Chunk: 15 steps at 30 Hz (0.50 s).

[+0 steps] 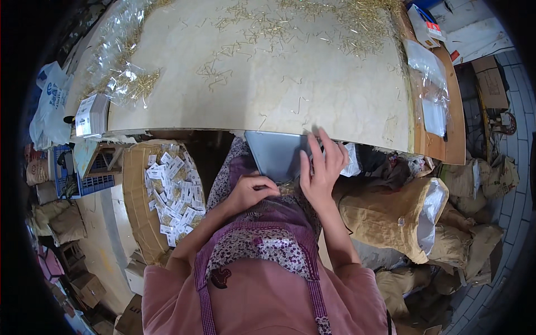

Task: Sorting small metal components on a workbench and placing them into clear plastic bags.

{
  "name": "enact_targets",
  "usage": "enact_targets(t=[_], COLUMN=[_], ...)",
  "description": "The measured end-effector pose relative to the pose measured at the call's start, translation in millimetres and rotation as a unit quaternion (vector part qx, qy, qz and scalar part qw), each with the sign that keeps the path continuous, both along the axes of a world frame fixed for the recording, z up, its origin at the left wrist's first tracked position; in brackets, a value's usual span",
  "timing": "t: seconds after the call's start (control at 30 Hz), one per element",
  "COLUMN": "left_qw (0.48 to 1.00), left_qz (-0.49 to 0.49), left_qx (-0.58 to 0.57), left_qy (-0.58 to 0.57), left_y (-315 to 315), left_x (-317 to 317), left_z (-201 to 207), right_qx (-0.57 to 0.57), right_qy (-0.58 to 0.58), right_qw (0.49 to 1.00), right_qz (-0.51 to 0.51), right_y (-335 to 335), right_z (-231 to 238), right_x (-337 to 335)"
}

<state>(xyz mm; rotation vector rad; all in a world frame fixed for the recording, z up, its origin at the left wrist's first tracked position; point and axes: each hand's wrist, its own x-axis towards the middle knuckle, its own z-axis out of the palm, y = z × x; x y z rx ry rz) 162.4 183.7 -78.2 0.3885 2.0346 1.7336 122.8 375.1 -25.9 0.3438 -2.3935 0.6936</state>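
Observation:
A grey flat tray or sheet rests at my lap, its far end passing under the table's front edge. At its near left corner is my left hand, fingers curled and thumb pressed to them; anything inside the pinch is too small to make out. My right hand hovers over the tray's right side with its fingers apart and nothing visible in them. Small gold-coloured bits lie near the tray's near edge. Bent gold-coloured wire pieces are scattered over the pale tabletop, thickest toward the back.
Clear plastic bags and a stack of white cards occupy the table's left side. Below, a cardboard box holds many small packets with white labels. A tan sack lies to my right; a plastic-wrapped pack sits beyond the tabletop.

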Motion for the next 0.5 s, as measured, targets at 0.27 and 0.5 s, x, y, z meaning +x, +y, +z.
enact_targets(t=[0.27,0.5], left_qw=[0.996,0.998], left_qz=[0.077,0.031], left_qx=[0.045,0.036], left_qy=[-0.025,-0.033], left_y=[2.7,-2.4], left_x=[-4.7,-8.1], left_z=[1.2,-4.8], right_qx=[-0.038,-0.059], right_qy=[-0.043,-0.269], right_qw=[0.992,0.947], right_qz=[0.109,0.163], right_y=[14.7,17.9], right_z=[-11.1,-35.4], right_x=[25.6,58.9])
